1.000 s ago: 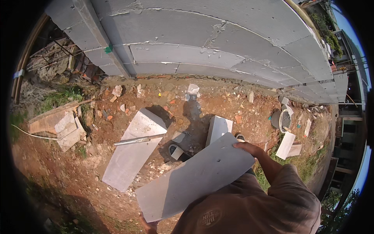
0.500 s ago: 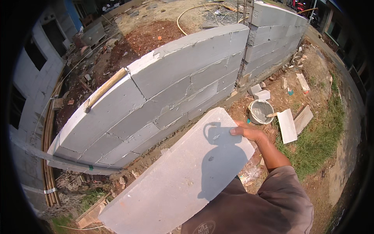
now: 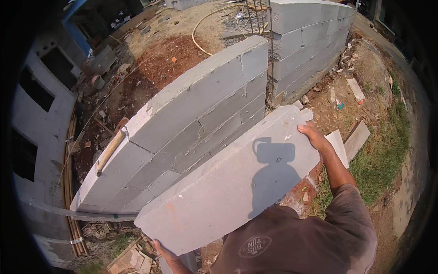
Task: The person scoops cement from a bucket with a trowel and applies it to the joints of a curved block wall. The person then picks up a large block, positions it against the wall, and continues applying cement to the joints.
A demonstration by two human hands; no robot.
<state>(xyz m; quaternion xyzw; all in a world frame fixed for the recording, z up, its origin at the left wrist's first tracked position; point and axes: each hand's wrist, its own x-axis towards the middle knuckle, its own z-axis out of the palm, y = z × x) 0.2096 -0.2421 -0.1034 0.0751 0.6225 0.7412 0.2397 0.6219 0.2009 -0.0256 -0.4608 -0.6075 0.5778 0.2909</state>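
A long light-grey concrete block (image 3: pixel 214 187) is held up in front of me, tilted with its right end higher, and a dark shadow falls on its face. My right hand (image 3: pixel 315 138) grips the upper right end, thumb on the face. At the lower left end my left hand (image 3: pixel 165 254) clasps the edge; its fingers are partly hidden behind the block. Just beyond stands a wall of grey blocks (image 3: pixel 200 121) with mortar in its joints. On the wall's stepped top lies a tool with a wooden handle (image 3: pixel 109 153).
Another block wall section (image 3: pixel 310 45) stands beyond a gap with thin steel bars (image 3: pixel 256 18). At right, flat pale slabs (image 3: pixel 357 140) lie by the grass (image 3: pixel 378 155). A hose (image 3: pixel 196 39) curves over the soil; bamboo poles (image 3: pixel 68 192) lie at left.
The block has risen and shifted right, and now covers the mortar bucket. My left hand has come into view at its lower left end. The view has shifted slightly.
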